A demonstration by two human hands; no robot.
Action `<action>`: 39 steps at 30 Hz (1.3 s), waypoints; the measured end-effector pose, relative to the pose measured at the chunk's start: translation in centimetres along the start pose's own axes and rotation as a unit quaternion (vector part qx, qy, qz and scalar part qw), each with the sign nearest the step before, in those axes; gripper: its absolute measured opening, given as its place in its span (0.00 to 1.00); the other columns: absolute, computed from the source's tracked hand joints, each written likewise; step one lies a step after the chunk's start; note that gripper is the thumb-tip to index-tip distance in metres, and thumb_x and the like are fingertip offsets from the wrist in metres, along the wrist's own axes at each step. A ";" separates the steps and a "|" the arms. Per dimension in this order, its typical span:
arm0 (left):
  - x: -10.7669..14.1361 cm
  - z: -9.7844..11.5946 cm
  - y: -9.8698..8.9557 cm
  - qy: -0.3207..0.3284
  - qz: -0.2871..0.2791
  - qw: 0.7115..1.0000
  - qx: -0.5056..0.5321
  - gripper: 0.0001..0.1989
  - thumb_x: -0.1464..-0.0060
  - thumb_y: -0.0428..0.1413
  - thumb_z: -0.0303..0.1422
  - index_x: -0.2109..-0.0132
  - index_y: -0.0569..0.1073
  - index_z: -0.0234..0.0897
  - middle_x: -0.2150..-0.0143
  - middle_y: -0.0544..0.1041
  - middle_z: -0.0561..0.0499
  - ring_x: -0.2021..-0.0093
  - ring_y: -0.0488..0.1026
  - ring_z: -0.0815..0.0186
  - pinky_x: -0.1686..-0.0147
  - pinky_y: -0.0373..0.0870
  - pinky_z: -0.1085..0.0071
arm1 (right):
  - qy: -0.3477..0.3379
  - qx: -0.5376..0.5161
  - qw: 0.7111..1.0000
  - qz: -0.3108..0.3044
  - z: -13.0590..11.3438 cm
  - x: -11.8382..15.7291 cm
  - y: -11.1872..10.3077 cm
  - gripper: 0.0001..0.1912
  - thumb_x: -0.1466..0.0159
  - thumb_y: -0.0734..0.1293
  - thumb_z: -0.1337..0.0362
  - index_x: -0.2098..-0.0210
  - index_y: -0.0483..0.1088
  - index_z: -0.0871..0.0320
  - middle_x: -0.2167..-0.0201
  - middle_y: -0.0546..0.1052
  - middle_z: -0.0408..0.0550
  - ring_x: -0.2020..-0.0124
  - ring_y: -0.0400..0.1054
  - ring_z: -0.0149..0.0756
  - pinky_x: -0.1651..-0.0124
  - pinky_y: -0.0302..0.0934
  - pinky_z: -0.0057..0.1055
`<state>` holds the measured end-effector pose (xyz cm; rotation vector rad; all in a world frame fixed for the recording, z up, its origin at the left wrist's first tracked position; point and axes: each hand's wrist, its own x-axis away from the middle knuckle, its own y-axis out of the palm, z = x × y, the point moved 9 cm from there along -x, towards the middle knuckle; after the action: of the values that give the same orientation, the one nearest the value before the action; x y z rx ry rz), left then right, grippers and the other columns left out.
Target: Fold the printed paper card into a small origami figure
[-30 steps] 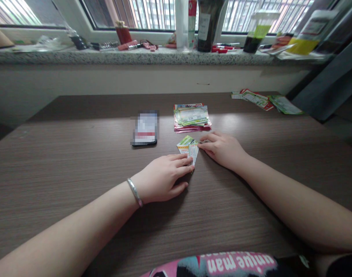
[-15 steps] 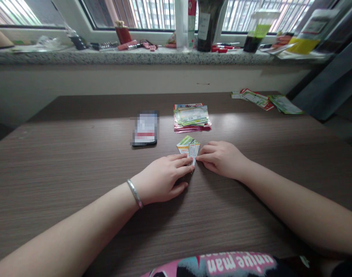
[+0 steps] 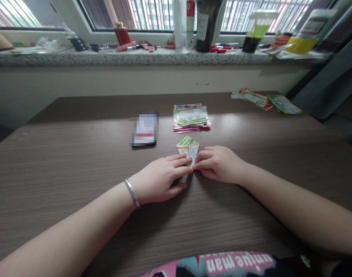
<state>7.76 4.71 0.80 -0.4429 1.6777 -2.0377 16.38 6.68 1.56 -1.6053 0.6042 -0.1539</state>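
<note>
A small folded paper (image 3: 184, 145), printed green, yellow and white, lies on the brown table and narrows to a point toward me. My left hand (image 3: 162, 179), with a silver bangle at the wrist, rests flat with fingers stretched over the paper's lower left part. At the paper's lower right edge is my right hand (image 3: 220, 164), its fingers bent and drawn together, fingertips touching the edge near the lower tip. Whether the right fingertips pinch the paper or only press on it is hard to make out. My left fingers cover part of the paper.
Beyond the paper lies a stack of printed sheets (image 3: 191, 116). A blurred-out phone (image 3: 145, 129) lies left of it. More folded papers (image 3: 256, 99) are at the table's far right. Bottles, including a dark one (image 3: 206, 27), and small items stand on the granite windowsill (image 3: 106, 58).
My right hand has slid down along the paper's right edge toward me, to near its lower tip. My left hand stays over the paper.
</note>
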 end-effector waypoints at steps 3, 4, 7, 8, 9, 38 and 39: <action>0.1 -0.1 0.2 0.001 -0.016 1.000 0.007 0.23 0.42 0.52 0.36 0.40 0.66 0.37 0.35 0.63 0.43 0.36 0.60 0.55 0.37 0.60 0.57 | 0.024 -0.005 1.000 0.006 0.4 0.0 0.0 0.11 0.37 0.63 0.65 0.61 0.77 0.51 0.63 0.78 0.44 0.63 0.69 0.36 0.60 0.59 0.32; 0.1 -0.1 0.3 0.001 -0.021 1.000 0.008 0.23 0.42 0.52 0.36 0.40 0.67 0.37 0.35 0.62 0.43 0.35 0.59 0.55 0.37 0.59 0.57 | 0.030 -0.005 0.999 0.010 0.5 0.0 -0.1 0.10 0.38 0.63 0.65 0.62 0.77 0.50 0.63 0.78 0.44 0.63 0.69 0.36 0.60 0.59 0.32; 0.1 -0.1 0.4 0.000 -0.029 1.000 0.011 0.21 0.41 0.51 0.35 0.42 0.68 0.37 0.35 0.61 0.43 0.35 0.58 0.56 0.36 0.58 0.57 | 0.046 0.002 0.999 0.020 0.8 0.1 -0.1 0.10 0.38 0.64 0.64 0.62 0.78 0.49 0.64 0.78 0.44 0.65 0.69 0.35 0.62 0.58 0.32; 0.1 -0.1 0.4 0.000 -0.030 0.999 0.012 0.21 0.41 0.51 0.35 0.42 0.68 0.37 0.35 0.62 0.43 0.35 0.58 0.56 0.36 0.58 0.58 | 0.052 0.005 0.998 0.022 0.9 0.1 -0.2 0.10 0.38 0.64 0.64 0.62 0.78 0.49 0.64 0.78 0.44 0.65 0.69 0.35 0.62 0.58 0.31; 0.1 -0.1 0.3 0.001 -0.029 0.999 0.015 0.20 0.41 0.51 0.35 0.43 0.68 0.37 0.35 0.62 0.43 0.35 0.58 0.56 0.36 0.58 0.58 | 0.058 0.008 0.998 0.023 1.0 0.1 -0.2 0.10 0.38 0.64 0.64 0.62 0.78 0.49 0.64 0.78 0.44 0.65 0.69 0.35 0.62 0.58 0.31; 0.4 -0.1 -0.3 0.000 -0.033 0.997 0.063 0.17 0.43 0.51 0.32 0.46 0.71 0.44 0.41 0.63 0.45 0.44 0.67 0.57 0.42 0.65 0.61 | 0.251 0.129 0.959 0.023 6.1 0.4 -0.4 0.15 0.33 0.58 0.61 0.60 0.77 0.51 0.64 0.77 0.47 0.67 0.68 0.36 0.70 0.50 0.32; 0.4 -0.1 -0.3 0.002 -0.030 0.998 0.064 0.17 0.43 0.52 0.32 0.46 0.71 0.44 0.41 0.63 0.45 0.44 0.67 0.57 0.42 0.65 0.61 | 0.251 0.130 0.959 0.022 6.2 0.4 -0.4 0.15 0.33 0.58 0.61 0.60 0.77 0.51 0.64 0.77 0.47 0.68 0.68 0.36 0.70 0.50 0.32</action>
<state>7.33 4.61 1.11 -0.4504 1.5433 -2.1753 19.59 11.99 0.93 -1.2946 0.9670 -0.5968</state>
